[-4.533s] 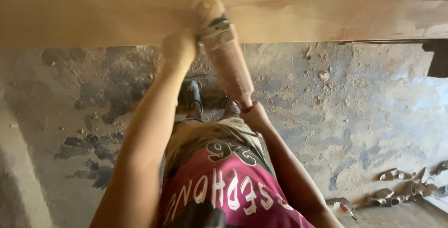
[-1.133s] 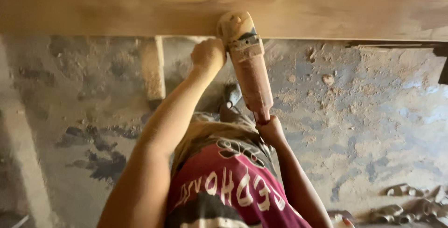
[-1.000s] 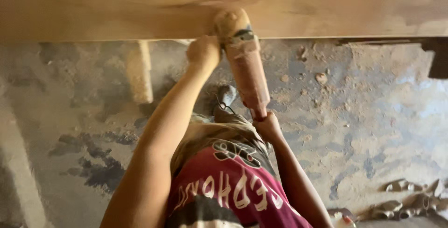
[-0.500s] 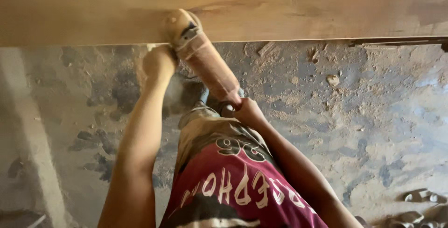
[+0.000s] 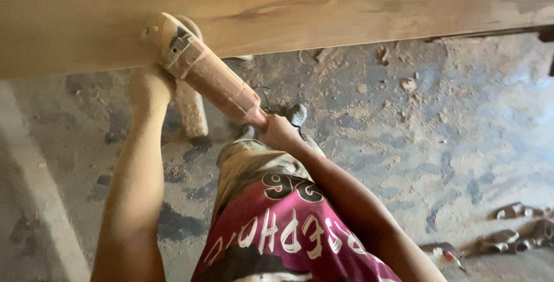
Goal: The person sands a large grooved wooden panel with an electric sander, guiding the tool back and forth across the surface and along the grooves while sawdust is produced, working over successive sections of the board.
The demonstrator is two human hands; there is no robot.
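Observation:
A dust-covered angle grinder [image 5: 202,68] lies slanted against the edge of a long wooden plank [image 5: 323,5] that spans the top of the view. My left hand [image 5: 151,86] grips it near the head, right under the plank's edge. My right hand [image 5: 278,131] holds the rear end of its body. The sanding head touches the wood at the left; the disc itself is hidden.
Below lies a dusty concrete floor [image 5: 450,132] strewn with sawdust. A wooden leg [image 5: 191,109] stands under the plank behind the tool. Small metal parts [image 5: 519,230] lie at the lower right. My red printed shirt [image 5: 283,236] and one shoe [image 5: 297,113] fill the middle.
The grinder and both hands have slid left along the plank's edge from the middle of the view. The tool now tilts more steeply.

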